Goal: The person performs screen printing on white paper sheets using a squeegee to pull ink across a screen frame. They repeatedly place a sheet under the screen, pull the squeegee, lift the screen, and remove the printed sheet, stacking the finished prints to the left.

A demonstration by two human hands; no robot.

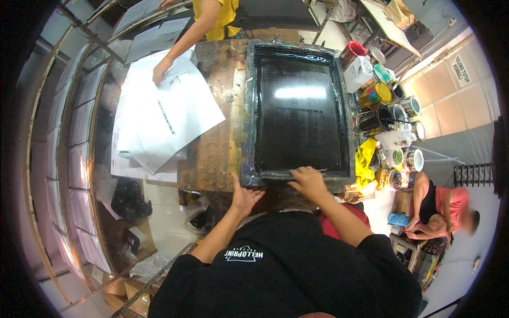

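A screen printing frame [347,132] with dark, glossy mesh lies on the wooden table, faint lettering across its middle. My right hand [309,184] is at the frame's near edge, its fingers over the rim and its thumb on the near side. To the left, my left hand [245,199] is open and empty by the table's front edge, thumb and fingers spread. White printed sheets [164,116] lie in a stack left of the frame, the top one askew. A co-worker's hand [163,70] touches that top sheet from the far side.
The wooden table [214,153] shows between sheets and frame. Ink cans [374,95] and pots crowd its right side, near a yellow cloth [366,164]. Drying racks [82,159] line the left. Another person [453,209] sits at the lower right.
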